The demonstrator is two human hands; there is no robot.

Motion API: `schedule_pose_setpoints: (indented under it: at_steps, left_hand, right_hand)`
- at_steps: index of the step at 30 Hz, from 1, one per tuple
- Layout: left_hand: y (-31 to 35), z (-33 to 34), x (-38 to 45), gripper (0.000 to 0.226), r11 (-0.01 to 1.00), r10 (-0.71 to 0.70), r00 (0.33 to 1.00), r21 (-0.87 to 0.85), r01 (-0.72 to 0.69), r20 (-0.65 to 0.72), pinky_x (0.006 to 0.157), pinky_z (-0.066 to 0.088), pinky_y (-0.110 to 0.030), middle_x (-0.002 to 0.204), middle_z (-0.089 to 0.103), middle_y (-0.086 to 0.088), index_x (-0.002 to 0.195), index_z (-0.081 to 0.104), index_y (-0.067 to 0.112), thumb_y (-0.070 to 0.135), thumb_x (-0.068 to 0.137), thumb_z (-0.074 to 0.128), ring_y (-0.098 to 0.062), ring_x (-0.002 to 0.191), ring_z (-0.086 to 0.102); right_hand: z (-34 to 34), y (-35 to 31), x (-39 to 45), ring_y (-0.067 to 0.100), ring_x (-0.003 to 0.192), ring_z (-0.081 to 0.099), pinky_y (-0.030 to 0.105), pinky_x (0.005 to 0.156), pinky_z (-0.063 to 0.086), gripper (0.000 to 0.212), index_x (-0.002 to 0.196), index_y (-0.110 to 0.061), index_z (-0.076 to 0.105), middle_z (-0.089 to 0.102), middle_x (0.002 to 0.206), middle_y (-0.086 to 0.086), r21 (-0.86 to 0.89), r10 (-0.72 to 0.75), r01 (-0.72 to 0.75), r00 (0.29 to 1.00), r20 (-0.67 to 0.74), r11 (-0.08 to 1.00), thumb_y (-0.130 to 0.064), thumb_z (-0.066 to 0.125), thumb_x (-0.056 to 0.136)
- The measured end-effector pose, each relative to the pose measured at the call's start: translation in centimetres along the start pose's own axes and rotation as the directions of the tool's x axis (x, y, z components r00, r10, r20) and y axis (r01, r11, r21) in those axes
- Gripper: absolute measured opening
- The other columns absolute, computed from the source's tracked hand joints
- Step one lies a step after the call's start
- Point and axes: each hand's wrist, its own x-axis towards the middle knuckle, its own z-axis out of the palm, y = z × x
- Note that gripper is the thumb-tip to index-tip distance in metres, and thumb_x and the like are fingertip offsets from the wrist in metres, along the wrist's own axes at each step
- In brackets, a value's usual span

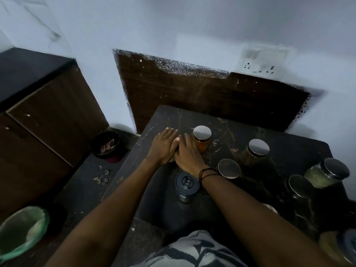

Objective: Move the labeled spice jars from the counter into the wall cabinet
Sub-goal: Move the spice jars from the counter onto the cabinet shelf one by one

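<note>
Dark counter (227,120) holds steel-lidded jars (259,148) beside both hands (163,146), fingers flat (gripping nothing), orange jar (201,138) touching the right.

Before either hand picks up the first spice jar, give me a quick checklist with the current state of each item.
1. Left hand free: ok, it lies flat on the counter with straight fingers.
2. Right hand free: ok, flat, holding nothing, overlapping the left hand.
3. Nearest jar reachable: ok, the orange jar stands upright just beside the right hand's fingers.
4. Lids on: ok, the orange jar, the dark jar and the green jar all show caps.
5. Labels readable: cannot tell, the view is from above.
6. Wall cabinet open and ready: cannot tell, it is not in view.
</note>
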Motion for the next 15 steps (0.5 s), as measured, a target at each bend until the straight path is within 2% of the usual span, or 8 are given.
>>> schedule_pose_setpoints:
  at_steps: [2,5,9,13,15]
  left_hand:
    - [-1.3,1.3,-0.3,0.055,0.996,-0.093,0.994,0.019,0.092,0.051,0.122,0.019,-0.049,0.160,0.032,-0.011,0.151,0.036,0.014,0.042,0.106,0.024,-0.027,0.151,0.020]
    - [-2.6,2.6,0.0,0.061,0.981,-0.191,0.979,-0.011,0.193,0.077,0.122,0.015,-0.048,0.164,0.020,-0.013,0.155,0.025,0.015,0.048,0.104,0.025,-0.029,0.153,0.012]
    - [-3.7,4.0,0.3,0.063,0.914,-0.324,0.941,-0.226,0.337,0.095,0.120,0.019,-0.039,0.163,0.020,-0.014,0.156,0.022,0.011,0.044,0.103,0.036,-0.028,0.150,0.021]
    - [-4.2,5.0,0.1,0.062,0.870,-0.352,0.933,-0.340,0.357,0.081,0.105,0.028,-0.025,0.155,0.031,-0.013,0.154,0.024,0.011,0.036,0.101,0.046,-0.025,0.137,0.038]
    - [-4.2,5.4,0.2,0.063,0.850,-0.379,0.923,-0.369,0.377,0.069,0.102,0.028,-0.024,0.153,0.035,-0.013,0.154,0.025,0.013,0.034,0.100,0.050,-0.024,0.135,0.040]
  right_hand:
    - [1.4,0.3,0.4,0.035,0.147,0.016,0.048,0.118,0.026,0.066,0.154,-0.015,0.016,0.008,0.162,0.015,0.016,0.044,-0.045,0.997,0.070,0.999,-0.035,0.045,0.098]
    - [3.1,0.4,1.2,0.034,0.143,0.027,0.047,0.113,0.035,0.069,0.152,-0.018,0.018,0.012,0.159,0.015,0.018,0.046,-0.048,0.993,0.110,0.999,-0.034,0.053,0.095]
    - [4.7,0.7,2.2,0.033,0.130,0.044,0.041,0.105,0.043,0.067,0.147,-0.016,0.025,0.027,0.150,0.015,0.036,0.026,-0.029,0.995,0.093,0.999,-0.031,0.059,0.091]
    - [5.4,1.2,2.9,0.031,0.120,0.050,0.040,0.097,0.049,0.065,0.143,-0.021,0.026,0.037,0.141,0.016,0.096,0.021,-0.029,0.996,0.089,0.995,-0.028,0.062,0.089]
    - [5.6,1.5,3.3,0.031,0.115,0.052,0.038,0.092,0.050,0.061,0.140,-0.021,0.026,0.041,0.137,0.017,0.120,0.025,-0.037,0.995,0.095,0.992,-0.025,0.060,0.090]
